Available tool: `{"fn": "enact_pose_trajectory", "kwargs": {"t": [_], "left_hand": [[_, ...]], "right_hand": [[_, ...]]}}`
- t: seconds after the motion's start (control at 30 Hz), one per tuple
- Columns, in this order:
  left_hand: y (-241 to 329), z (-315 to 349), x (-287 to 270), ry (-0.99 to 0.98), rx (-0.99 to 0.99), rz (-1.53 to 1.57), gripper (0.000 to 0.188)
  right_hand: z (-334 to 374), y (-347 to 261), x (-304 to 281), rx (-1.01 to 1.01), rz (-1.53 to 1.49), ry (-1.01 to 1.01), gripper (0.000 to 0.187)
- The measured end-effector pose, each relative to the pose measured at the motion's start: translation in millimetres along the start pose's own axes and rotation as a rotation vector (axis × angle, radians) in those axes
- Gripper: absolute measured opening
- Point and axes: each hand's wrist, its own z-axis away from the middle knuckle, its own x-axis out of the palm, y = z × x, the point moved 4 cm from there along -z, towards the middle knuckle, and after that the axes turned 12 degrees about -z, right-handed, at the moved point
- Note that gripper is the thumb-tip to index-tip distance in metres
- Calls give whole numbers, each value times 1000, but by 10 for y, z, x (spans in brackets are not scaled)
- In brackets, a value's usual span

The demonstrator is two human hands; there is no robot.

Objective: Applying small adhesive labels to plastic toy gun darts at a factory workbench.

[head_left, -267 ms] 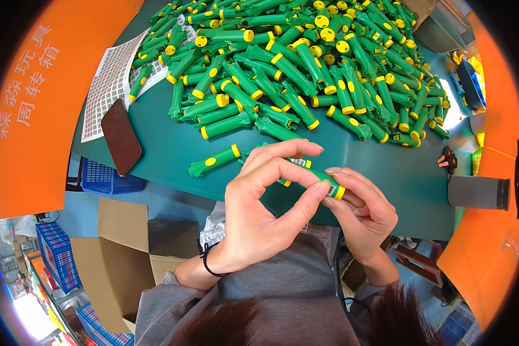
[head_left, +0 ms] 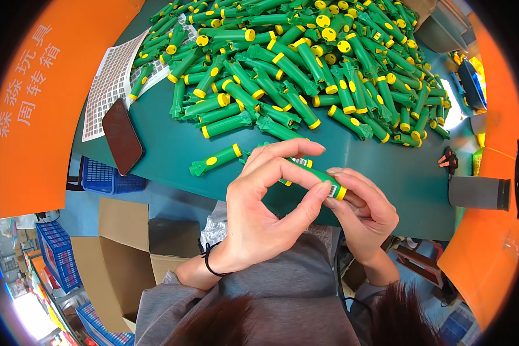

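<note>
Two bare hands, one tube. The left hand (head_left: 265, 213) has thumb and index tips pinching at the small white printed label (head_left: 333, 189) on the green plastic tube with a yellow end cap (head_left: 322, 176). The right hand (head_left: 366, 210) pinches that tube by its capped end, thumb below, fingers on top. Tube sits between both hands, over the near part of the dark green table (head_left: 409, 184); height above it, can't tell.

Risks, as judged: the round body could roll in the right-hand pinch while the left thumb presses, leaving the label crooked or creased. A corner could lift if it sticks to skin. Short grip on smooth plastic might slip, and the tube could drop off the near edge.

Loose heap of green tubes with yellow caps (head_left: 294, 72) may slide if bumped; some lie on the white sheet printed with small rectangles (head_left: 100, 101), so tugging it could shift them. A lone green tube (head_left: 215, 160) near the left hand could get knocked.
</note>
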Motion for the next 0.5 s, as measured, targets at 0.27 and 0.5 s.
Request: {"fn": "enact_pose_trajectory", "kwargs": {"t": [0.27,0.5], "left_hand": [[14,-12,-2,0,14,-2,9],[18,-11,-4,16,24,-14,10]], "right_hand": [[-10,-18,-5,9,-23,-12,35],[-13,-17,-2,7,-48,-6,35]]}}
